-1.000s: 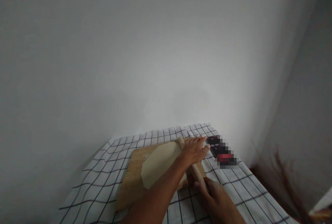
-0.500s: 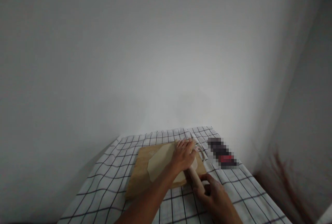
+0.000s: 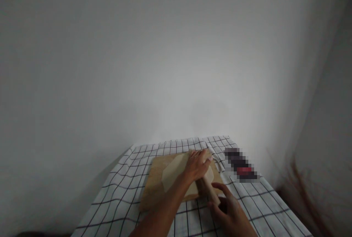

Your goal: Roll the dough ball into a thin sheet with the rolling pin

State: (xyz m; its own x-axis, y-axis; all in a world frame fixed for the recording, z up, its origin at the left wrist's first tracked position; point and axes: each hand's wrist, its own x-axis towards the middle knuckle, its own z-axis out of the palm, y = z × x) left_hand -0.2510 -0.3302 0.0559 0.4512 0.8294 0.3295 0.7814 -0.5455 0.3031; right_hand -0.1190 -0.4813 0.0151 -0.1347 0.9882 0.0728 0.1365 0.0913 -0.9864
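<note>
A thin, pale sheet of dough (image 3: pixel 171 174) lies on a wooden board (image 3: pixel 152 187). Across the dough's right part runs a wooden rolling pin (image 3: pixel 210 189), slanting from the far edge toward me. My left hand (image 3: pixel 197 164) presses on its far part, fingers laid over it, and hides that end. At the near end, past the board's edge, my right hand (image 3: pixel 227 207) curls around the pin with thumb and fingers. Its index finger arches a little off the wood. My left forearm covers part of the dough and board.
A black-checked white cloth (image 3: pixel 115 193) covers the table. Right of the board lies a pixelated dark and red item (image 3: pixel 242 165). A pale wall (image 3: pixel 176 65) rises behind the table. Brownish, blurred stalks (image 3: pixel 305 193) stand beyond the right edge.
The whole view has shifted slightly, so board and cloth appear farther right. Relative to the board, the pin and my left hand have moved a little left. My right fingers look looser.
</note>
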